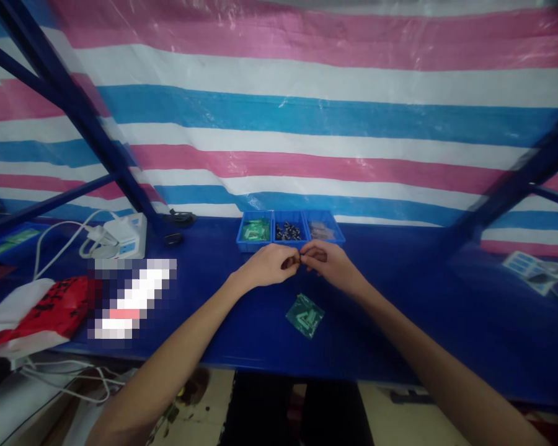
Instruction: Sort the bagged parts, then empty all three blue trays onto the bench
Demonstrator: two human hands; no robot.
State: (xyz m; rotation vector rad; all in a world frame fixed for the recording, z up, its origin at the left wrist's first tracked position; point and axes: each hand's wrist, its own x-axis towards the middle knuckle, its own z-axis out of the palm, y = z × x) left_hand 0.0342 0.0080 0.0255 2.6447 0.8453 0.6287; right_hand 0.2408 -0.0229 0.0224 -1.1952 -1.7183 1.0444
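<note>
My left hand (275,264) and my right hand (324,260) meet fingertip to fingertip above the blue table, just in front of a blue compartment tray (255,246). Both hands are closed in a pinch. Between them is something small and dark, too little to name. The tray's left compartment holds green pieces (256,229), the middle one small black-and-silver parts (288,231), and the right one pale brownish pieces (322,230). Nearer to me, below the hands, a small clear bag (305,316) with pale green pieces inside lies on the table.
A white power strip (132,236) with plugs and cables stands at the left. Beside it lie a red and white bag (60,310) and a small black object (173,239). Another white socket block (532,271) is at the right. Blue frame posts flank a striped sheet (307,118).
</note>
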